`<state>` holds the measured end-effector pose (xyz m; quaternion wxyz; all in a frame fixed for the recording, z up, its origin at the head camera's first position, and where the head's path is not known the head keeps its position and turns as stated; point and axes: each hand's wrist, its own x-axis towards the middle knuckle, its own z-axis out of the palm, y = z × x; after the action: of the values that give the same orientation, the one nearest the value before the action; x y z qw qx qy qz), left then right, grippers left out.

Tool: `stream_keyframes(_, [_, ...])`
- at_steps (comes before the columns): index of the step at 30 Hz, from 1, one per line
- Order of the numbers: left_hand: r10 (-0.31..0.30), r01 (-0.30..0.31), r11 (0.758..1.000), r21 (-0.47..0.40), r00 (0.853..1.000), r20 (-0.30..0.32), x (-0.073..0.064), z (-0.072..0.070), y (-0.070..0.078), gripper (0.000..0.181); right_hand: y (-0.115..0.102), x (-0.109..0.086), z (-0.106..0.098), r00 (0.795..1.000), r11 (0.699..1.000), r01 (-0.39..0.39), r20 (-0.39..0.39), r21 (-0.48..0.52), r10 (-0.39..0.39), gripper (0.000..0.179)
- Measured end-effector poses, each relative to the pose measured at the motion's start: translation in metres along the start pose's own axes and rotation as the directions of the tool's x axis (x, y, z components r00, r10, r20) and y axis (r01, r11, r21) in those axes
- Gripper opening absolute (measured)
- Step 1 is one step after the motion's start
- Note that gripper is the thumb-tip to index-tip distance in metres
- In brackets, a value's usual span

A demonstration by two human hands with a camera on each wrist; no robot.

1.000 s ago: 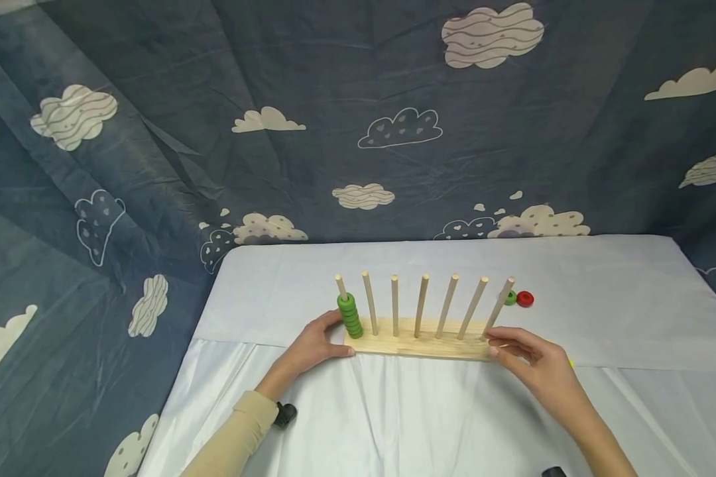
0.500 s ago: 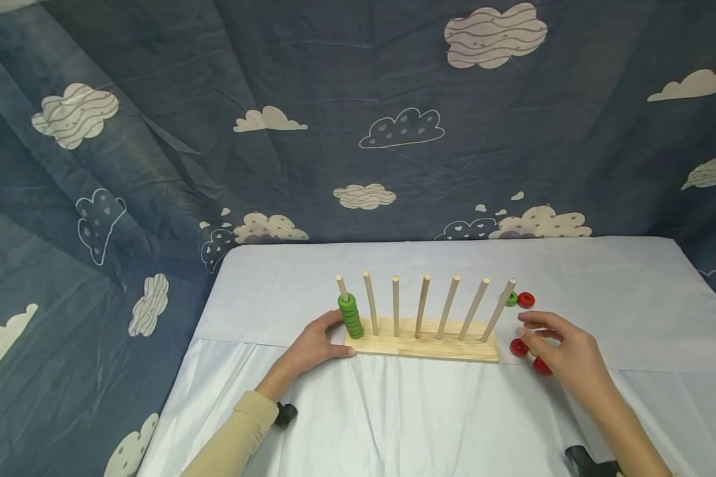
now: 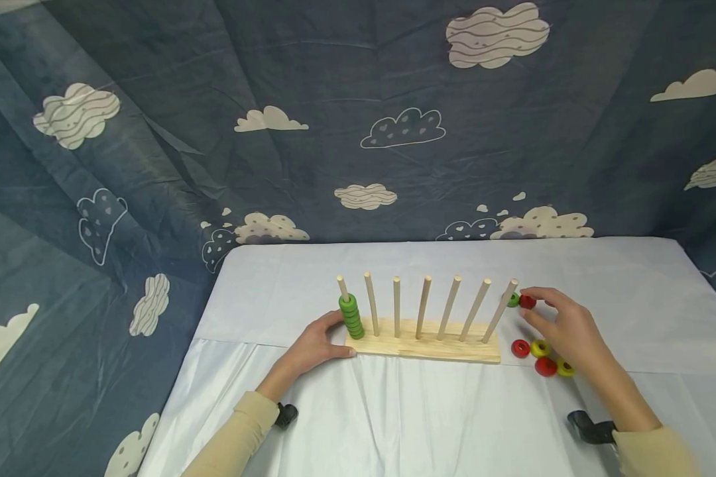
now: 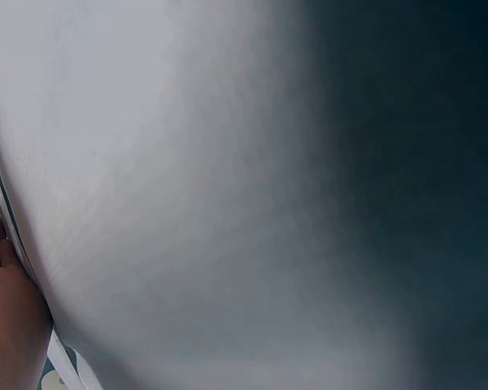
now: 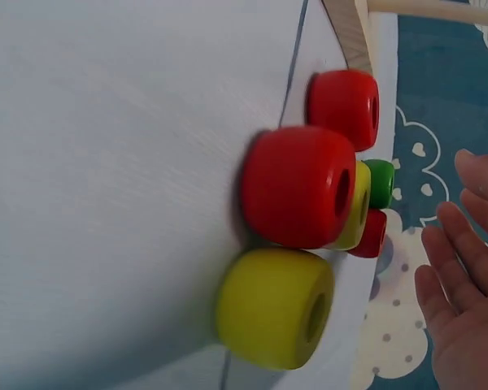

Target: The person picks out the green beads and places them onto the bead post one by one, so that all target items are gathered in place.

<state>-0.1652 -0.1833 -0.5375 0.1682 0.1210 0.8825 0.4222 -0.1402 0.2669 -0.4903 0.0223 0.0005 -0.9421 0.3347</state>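
Observation:
A wooden peg rack (image 3: 423, 348) with several upright pegs lies across the table. Green rings (image 3: 351, 317) are stacked on its leftmost peg. My left hand (image 3: 311, 344) holds the rack's left end, thumb along the front edge and fingers behind by the green stack. At the right, my right hand (image 3: 569, 331) reaches over the table with fingertips right at a red ring (image 3: 528, 303). Its fingers (image 5: 464, 252) look loosely extended and the thumb stands apart. A loose green ring (image 3: 513, 300) lies beside that red one, partly behind the rightmost peg.
Nearer than the right hand's fingertips lies a cluster of two red rings (image 3: 545, 366) and two yellow rings (image 3: 539, 348), right of the rack. White cloth (image 3: 417, 417) covers the table. A dark cloud-print curtain (image 3: 310, 66) hangs behind.
My right hand has moved from the rack's right end, over the ring cluster, to the red ring farther back, uncovering the cluster. My left hand has stayed at the rack.

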Motion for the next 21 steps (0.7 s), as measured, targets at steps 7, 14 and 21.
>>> stream_keyframes(7, [-0.006, 0.006, 1.000, 0.004, 1.000, -0.002, 0.000, -0.001, 0.002, 0.085, 0.003, 0.021, 0.001, 0.996, 1.000, -0.018, 0.083, -0.013, 0.019, 0.059])
stream_keyframes(14, [-0.020, 0.020, 1.000, 0.005, 1.000, 0.002, -0.001, -0.001, 0.001, 0.085, 0.004, 0.035, 0.005, 0.976, 0.996, -0.081, 0.199, -0.022, 0.084, 0.062])
stream_keyframes(21, [-0.017, 0.017, 1.000, 0.000, 1.000, 0.002, 0.000, 0.000, 0.001, 0.085, 0.012, 0.044, 0.013, 0.973, 0.997, -0.073, 0.219, -0.035, 0.079, 0.058])
